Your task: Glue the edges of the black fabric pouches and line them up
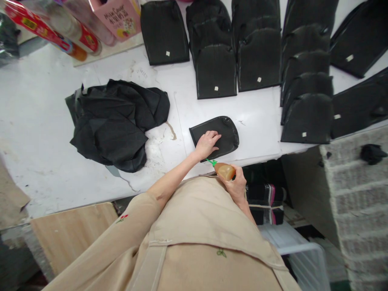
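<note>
A black, round-ended flat piece (228, 139) lies on the white table, its straight edge toward the left. My left hand (207, 144) rests on top of it with the fingers spread and pressing lightly. Close to the table's front edge, my right hand (238, 182) is wrapped round a squeeze bottle (224, 171) of amber liquid. The bottle's green nozzle points up and left, at the near edge of the black piece beside my left wrist. Whether the tip touches the piece I cannot tell.
A heap of black fabric (118, 121) lies at the left. Overlapping rows of similar black pieces (215, 72), some with small white squares, line the back and right. A pink box (119, 18) and bottles (79, 32) stand back left. A clear bin (306, 258) is below right.
</note>
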Tool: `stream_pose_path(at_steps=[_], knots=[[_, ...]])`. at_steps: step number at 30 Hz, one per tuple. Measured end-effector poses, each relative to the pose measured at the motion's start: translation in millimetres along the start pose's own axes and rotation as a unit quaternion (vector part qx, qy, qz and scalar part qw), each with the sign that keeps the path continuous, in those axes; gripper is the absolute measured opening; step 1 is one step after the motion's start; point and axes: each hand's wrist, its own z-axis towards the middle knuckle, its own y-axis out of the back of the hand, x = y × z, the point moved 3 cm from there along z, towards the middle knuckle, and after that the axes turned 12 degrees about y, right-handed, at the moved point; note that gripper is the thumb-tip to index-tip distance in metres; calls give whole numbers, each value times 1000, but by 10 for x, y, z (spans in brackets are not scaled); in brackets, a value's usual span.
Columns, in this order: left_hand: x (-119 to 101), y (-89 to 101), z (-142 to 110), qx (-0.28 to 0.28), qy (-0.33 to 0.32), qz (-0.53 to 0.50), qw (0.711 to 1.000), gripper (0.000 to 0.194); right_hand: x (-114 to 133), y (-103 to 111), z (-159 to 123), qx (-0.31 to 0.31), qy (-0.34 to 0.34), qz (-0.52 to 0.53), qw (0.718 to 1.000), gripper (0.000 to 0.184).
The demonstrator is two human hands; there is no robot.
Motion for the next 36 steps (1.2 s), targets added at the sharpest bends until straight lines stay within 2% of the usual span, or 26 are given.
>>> stream_pose_path(at_steps=[6, 9, 11, 14, 17, 19, 22, 24, 27, 30, 33, 36], knots=[[9, -10, 1, -6, -4, 3, 1000, 61, 5, 90, -7, -24, 11, -34, 999, 58], [4, -8, 2, -5, -4, 1, 1000, 61, 12, 98, 7, -9, 6, -33, 999, 57], [2, -4, 0, -2, 0, -2, 1000, 62, 7, 78, 18, 6, -21, -6, 1000, 58], [9, 3, -1, 3, 2, -13, 1000, 61, -45, 34, 11, -2, -111, 94, 989, 63], [27, 16, 11, 5, -6, -33, 999, 57, -126, 25, -29, -40, -216, 225, 949, 65], [40, 41, 18, 9, -13, -52, 999, 48, -169, 65, -47, -64, -262, 297, 916, 60], [57, 118, -16, 11, -12, -86, 996, 29, -216, 175, -36, -92, -294, 391, 867, 52], [85, 193, -87, -13, 7, -106, 994, 23, -259, 242, -13, -112, -304, 449, 833, 49], [188, 283, -250, -62, 71, -135, 986, 20, -356, 295, 25, -166, -314, 509, 784, 46], [366, 295, -420, -77, 200, -155, 964, 17, -429, 289, 64, -204, -323, 542, 748, 43], [545, 257, -561, -71, 338, -167, 923, 22, -420, 269, 96, -214, -336, 561, 726, 43], [635, 201, -628, -39, 407, -180, 895, 25, -354, 264, 123, -222, -341, 581, 705, 44]])
